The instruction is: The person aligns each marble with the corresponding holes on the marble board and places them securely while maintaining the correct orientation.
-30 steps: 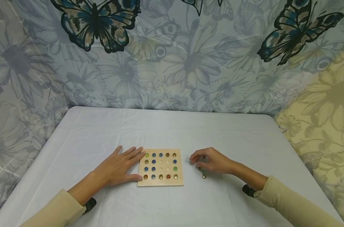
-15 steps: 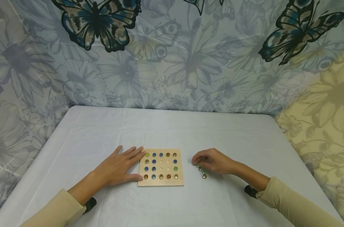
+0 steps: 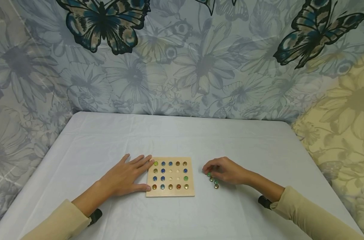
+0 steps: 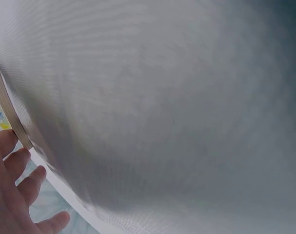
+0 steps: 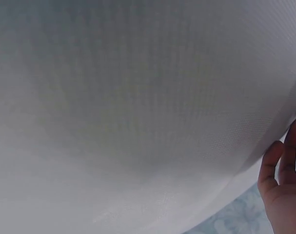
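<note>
A square wooden board [image 3: 189, 192] lies on the table with marbles of several colours in its grid of holes; a few middle holes [image 3: 177, 171] are bare. My left hand [image 3: 126, 175] lies flat on the cloth, straight fingers [image 4: 13, 173] against the board's left edge [image 4: 7, 114]. Right of the board, my right hand [image 3: 222, 170] curls its fingers over a short row of loose marbles [image 3: 216, 186]. Its fingertips pinch the green marble [image 3: 209, 174] at the row's top. The right wrist view catches only fingers [image 5: 283, 170] and cloth.
A pale cloth covers the table [image 3: 182, 140]. A butterfly-and-flower printed fabric [image 3: 182, 60] hangs close behind and at both sides. Both wrist views are filled mostly by blurred white cloth.
My right hand has shifted slightly to the right, uncovering the row of loose marbles, and its fingertips now sit on the green one. The left hand and board have stayed put.
</note>
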A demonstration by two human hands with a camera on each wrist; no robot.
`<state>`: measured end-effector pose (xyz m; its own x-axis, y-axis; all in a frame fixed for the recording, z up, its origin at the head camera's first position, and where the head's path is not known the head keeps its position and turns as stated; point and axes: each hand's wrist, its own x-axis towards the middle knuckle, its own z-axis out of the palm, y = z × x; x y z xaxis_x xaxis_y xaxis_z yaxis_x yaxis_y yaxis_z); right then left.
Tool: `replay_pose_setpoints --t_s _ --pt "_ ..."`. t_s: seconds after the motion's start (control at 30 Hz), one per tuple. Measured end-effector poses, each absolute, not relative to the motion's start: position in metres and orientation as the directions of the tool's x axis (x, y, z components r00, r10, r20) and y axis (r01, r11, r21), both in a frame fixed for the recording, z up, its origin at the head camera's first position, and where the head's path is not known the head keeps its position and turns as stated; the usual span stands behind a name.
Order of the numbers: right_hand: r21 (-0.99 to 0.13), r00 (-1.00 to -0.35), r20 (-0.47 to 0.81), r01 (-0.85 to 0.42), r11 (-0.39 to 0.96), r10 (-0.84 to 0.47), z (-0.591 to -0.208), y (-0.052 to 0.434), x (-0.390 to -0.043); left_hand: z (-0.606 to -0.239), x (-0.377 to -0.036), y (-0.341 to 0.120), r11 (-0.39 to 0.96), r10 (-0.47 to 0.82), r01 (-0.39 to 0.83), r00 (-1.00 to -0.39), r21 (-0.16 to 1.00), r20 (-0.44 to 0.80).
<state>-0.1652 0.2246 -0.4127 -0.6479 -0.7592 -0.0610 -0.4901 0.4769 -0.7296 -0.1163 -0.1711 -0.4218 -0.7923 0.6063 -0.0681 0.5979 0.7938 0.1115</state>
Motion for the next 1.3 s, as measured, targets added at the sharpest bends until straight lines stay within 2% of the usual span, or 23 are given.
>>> replay_pose_setpoints --t_s 0.8,1.3 --pt "-0.662 -0.681 0.039 -0.565 0.492 -0.731 -0.401 0.188 -0.167 -0.420 -0.118 -0.172 0.787 0.616 0.608 -0.786 0.104 -0.058" --pt "-0.682 -0.635 0.107 -0.606 0.408 -0.765 -0.403 0.160 -0.163 -0.419 -0.118 -0.173 0.784 0.619 0.613 -0.783 0.102 -0.054"
